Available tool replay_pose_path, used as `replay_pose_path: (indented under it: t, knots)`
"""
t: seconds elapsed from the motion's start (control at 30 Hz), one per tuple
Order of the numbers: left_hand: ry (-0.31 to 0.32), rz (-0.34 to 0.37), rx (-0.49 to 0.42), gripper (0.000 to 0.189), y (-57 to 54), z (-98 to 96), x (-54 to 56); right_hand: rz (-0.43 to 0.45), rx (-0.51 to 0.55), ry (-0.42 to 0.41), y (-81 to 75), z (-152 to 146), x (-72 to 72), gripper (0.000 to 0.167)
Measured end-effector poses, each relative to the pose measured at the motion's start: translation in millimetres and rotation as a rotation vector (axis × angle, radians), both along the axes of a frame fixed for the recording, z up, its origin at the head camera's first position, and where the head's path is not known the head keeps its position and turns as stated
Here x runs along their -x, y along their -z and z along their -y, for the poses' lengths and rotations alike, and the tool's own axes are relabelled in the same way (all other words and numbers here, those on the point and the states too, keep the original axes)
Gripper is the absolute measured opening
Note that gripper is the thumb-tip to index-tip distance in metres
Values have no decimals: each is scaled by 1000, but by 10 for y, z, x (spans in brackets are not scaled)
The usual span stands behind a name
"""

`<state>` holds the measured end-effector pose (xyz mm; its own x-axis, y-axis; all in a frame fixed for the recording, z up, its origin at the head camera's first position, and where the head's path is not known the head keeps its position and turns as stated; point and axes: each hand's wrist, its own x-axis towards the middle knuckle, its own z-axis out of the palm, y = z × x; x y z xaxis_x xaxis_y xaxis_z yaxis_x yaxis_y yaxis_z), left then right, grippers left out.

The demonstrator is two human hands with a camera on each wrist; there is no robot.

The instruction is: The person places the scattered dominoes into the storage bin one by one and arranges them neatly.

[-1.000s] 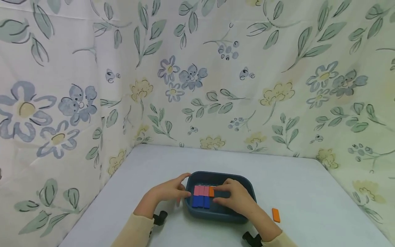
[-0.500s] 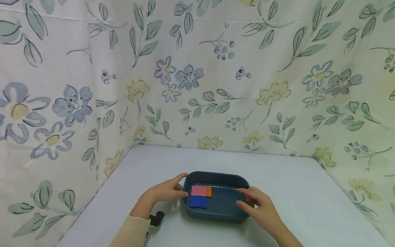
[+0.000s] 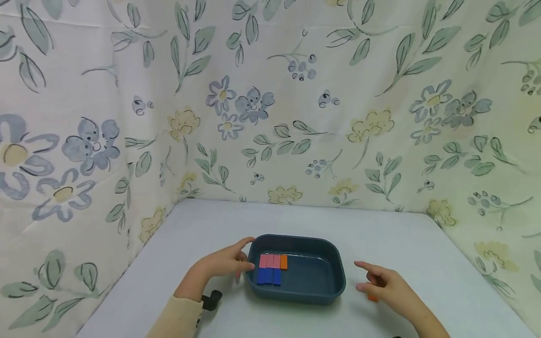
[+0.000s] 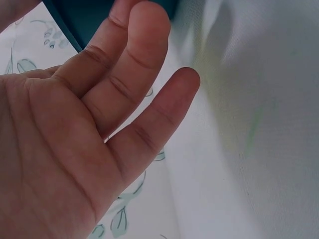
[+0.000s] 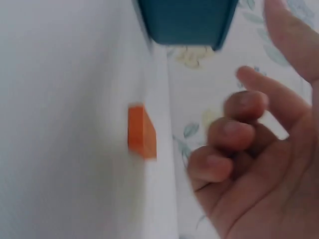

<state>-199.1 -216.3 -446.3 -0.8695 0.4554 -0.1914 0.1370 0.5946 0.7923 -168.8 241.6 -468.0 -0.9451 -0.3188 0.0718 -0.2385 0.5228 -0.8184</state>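
Note:
A dark blue rectangular tray (image 3: 302, 296) stands on the white table. In its left part lie pink blocks (image 3: 269, 261), an orange block (image 3: 284, 262) beside them, and blue blocks (image 3: 268, 276) in a row in front. My left hand (image 3: 224, 263) rests at the tray's left end, index finger and thumb spread along the rim. To the right of the tray my right hand (image 3: 386, 284) hovers above a loose orange block (image 5: 142, 132), holding nothing. Its index finger and thumb are apart, the other fingers bent. In the head view that hand partly covers the block.
A white table (image 3: 211, 218) carries everything. Behind it and to the left hangs a flower-patterned cloth (image 3: 270, 117). A black device (image 3: 212, 300) is strapped at my left wrist, below the cream sleeve (image 3: 179, 317).
My right hand has left the orange block inside the tray and moved right, out over the loose orange block. The left hand keeps its place at the tray's rim.

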Motion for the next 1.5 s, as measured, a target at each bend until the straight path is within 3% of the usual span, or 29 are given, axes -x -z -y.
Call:
replay_pose_path:
  t: [0.17,0.4,0.7,1.03,1.2,1.37,1.5]
  knots:
    - [-7,-6,2,77,-12,8,2,53,-84,-71,67,-211,71,71]
    - [-12,7,-3,76,-15,2,5,148,-187,31,177,-365,92,78]
    - [-4,2,-24,76,-5,11,-6,218,-238,209,174,-286,86,60]
    - [11,-2,-33,76,17,15,3,197,-266,232,139,-263,58,61]
    - [17,1,-34,76,29,18,5,117,-224,192,-88,-198,37,61]
    - [9,-17,-10,76,-5,29,1,31,-183,91,-467,12,63,61]
    - [17,-18,-15,76,8,17,6,-10,-175,9,-665,257,117,58]
